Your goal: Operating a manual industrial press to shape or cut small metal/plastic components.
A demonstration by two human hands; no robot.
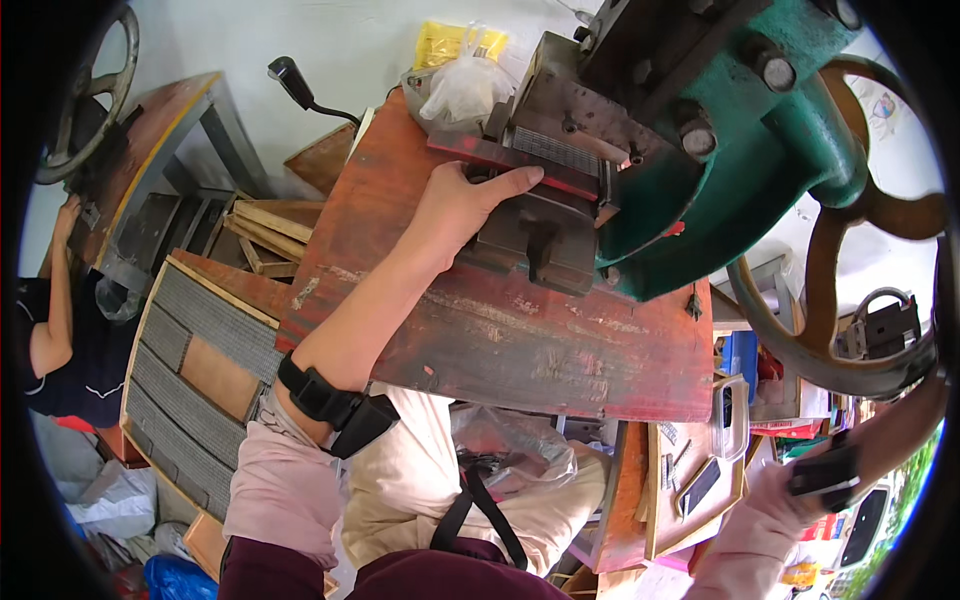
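My left hand (462, 208) is at the press, closed round the left part of a long red-edged bar (500, 156). Its thumb lies along the bar's front; the other fingers are mostly hidden. Just behind the bar, a grey block of fine ridged strips (556, 147) sits beneath the dark metal head of the green hand press (700, 230). Below my thumb is a dark steel block (540, 240) with a notch. My right arm (885, 440) reaches up to the rim of the press's large handwheel (826, 270); that hand is cut off at the picture's dark edge, its fingers hidden.
The press stands on a worn red-brown table (480, 340). A wooden tray (215, 385) of grey ridged strips leans at the left. To the right, a shallow wooden tray (655, 520) holds a phone (697, 486). Another person's arm (58, 290) is at a second bench.
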